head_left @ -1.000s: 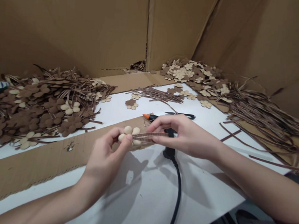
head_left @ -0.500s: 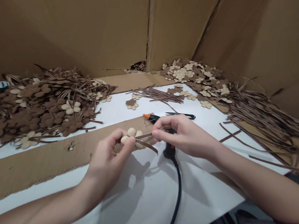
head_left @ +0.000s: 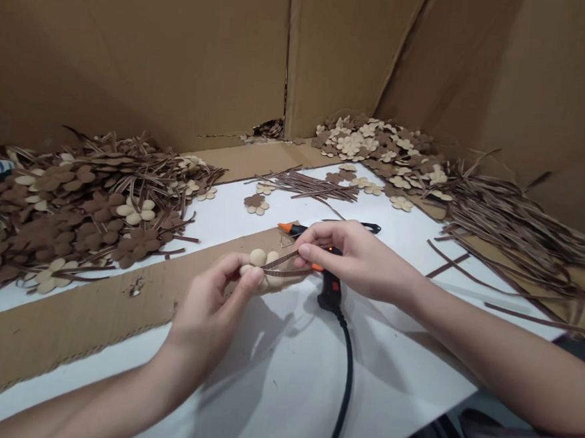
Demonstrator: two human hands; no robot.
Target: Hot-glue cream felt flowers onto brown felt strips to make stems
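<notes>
Between thumb and fingers, my left hand (head_left: 217, 297) pinches a cream flower (head_left: 258, 257) with brown ribbon strips (head_left: 284, 264) lying across it. The strips stretch to the right, where the fingertips of my right hand (head_left: 343, 252) pinch the end of one. A second strip hangs loose below that one. Partly behind my right hand lies a black hot tool with an orange tip (head_left: 286, 228), its body (head_left: 330, 288) and black cable showing below the hand. Small black snips (head_left: 369, 228) rest just beyond the hand.
A cardboard strip (head_left: 90, 311) lies across the white board (head_left: 385, 399). Mixed flowers and ribbons are heaped on the left (head_left: 98, 199). More flowers (head_left: 372, 144) and long ribbons (head_left: 513, 221) lie at the back right. Cardboard walls (head_left: 134, 48) stand behind.
The loose lower strip has swung up and now points more to the right. My right hand has shifted slightly, showing more of the tool beneath it. Both hands keep their pinch.
</notes>
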